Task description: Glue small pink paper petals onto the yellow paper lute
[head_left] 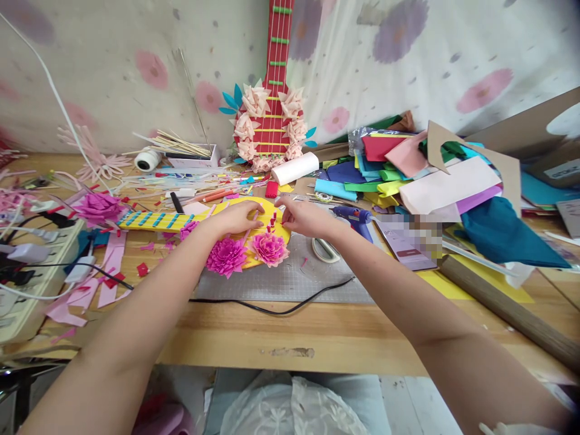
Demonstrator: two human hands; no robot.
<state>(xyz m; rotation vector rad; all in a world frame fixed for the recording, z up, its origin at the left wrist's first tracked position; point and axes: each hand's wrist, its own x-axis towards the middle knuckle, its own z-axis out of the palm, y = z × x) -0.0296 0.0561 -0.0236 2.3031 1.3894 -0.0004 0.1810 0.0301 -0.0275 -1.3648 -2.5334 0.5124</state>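
Observation:
A yellow paper guitar lies on a grey cutting mat, its neck with blue frets pointing left. Two pink paper flowers sit on its near edge. My left hand rests on the guitar body, fingers curled and pressing down on it. My right hand is at the body's right edge, fingers pinched together close to small red paper bits; what it pinches is too small to make out.
A red paper guitar with peach flowers leans on the back wall. A blue glue gun, scissors, a white roll, a stack of coloured paper sheets and a cardboard tube lie right. A power strip sits left; a black cable crosses the mat.

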